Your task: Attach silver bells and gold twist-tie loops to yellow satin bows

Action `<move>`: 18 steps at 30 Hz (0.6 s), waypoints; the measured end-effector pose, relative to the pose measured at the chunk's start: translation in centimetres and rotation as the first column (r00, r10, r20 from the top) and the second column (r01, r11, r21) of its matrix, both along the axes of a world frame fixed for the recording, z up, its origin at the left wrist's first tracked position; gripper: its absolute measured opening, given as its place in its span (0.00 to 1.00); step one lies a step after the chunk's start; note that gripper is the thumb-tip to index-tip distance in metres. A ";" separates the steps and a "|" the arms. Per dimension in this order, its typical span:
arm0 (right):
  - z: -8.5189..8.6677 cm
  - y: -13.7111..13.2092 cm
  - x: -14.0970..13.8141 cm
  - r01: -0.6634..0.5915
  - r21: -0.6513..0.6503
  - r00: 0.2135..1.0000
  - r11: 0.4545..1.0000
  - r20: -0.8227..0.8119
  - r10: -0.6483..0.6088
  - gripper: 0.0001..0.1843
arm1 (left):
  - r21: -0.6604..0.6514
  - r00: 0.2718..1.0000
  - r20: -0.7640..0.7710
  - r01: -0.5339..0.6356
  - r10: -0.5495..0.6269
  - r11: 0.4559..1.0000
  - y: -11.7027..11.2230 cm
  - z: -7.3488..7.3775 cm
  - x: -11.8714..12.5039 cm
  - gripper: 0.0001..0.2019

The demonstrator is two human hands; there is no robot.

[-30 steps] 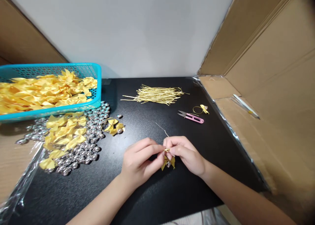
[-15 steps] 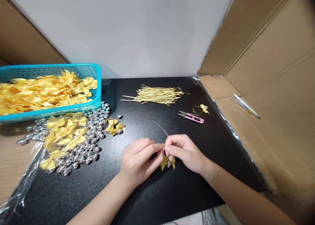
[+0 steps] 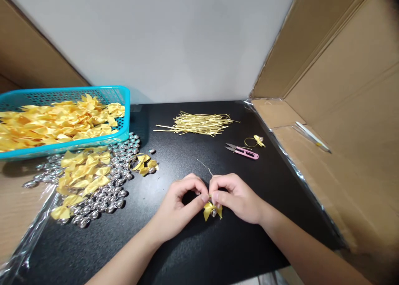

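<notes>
My left hand (image 3: 177, 208) and my right hand (image 3: 237, 197) meet fingertip to fingertip over the black table (image 3: 193, 247). Both pinch the top of a small yellow ribbon bow (image 3: 212, 211) with a little silver bell at its middle. A thin gold wire (image 3: 204, 167) sticks up and back from between my fingers. Loose yellow bows (image 3: 82, 172) lie on a heap of silver bells (image 3: 115, 185) to the left.
A turquoise basket (image 3: 121, 129) full of yellow bows stands at the back left. A bundle of gold wires (image 3: 199, 123) lies at the back, pink snips (image 3: 245, 152) and a finished bow on a wire loop (image 3: 256, 141) to its right. Cardboard walls (image 3: 343, 110) close in the right side.
My left fingers have curled up into a pinch at the bow's top, and both hands with the bow sit slightly lower in view as the head camera tilted.
</notes>
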State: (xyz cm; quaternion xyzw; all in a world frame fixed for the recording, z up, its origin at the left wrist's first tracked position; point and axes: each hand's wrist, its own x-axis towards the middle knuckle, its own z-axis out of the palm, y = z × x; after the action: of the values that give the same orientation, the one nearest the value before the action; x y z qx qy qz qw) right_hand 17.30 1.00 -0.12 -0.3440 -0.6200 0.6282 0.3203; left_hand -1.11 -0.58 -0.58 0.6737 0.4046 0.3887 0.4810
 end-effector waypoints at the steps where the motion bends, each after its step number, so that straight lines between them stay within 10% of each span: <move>1: 0.0 0.0 0.0 -0.003 0.023 1.000 1.000 0.012 0.003 0.10 | -0.001 1.000 0.003 -0.007 0.007 1.000 0.0 0.0 0.0 0.11; 18: 0.6 0.2 0.6 -0.038 0.363 0.988 0.931 0.153 -0.019 0.11 | 0.199 0.987 -0.144 -0.041 0.070 0.979 0.6 0.5 -0.5 0.06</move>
State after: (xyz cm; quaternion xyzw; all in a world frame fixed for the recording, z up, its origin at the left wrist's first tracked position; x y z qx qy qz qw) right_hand 17.86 1.21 0.44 -0.3228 -0.7503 0.4753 0.3269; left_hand -1.66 0.03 -0.05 0.7334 0.4182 0.3879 0.3697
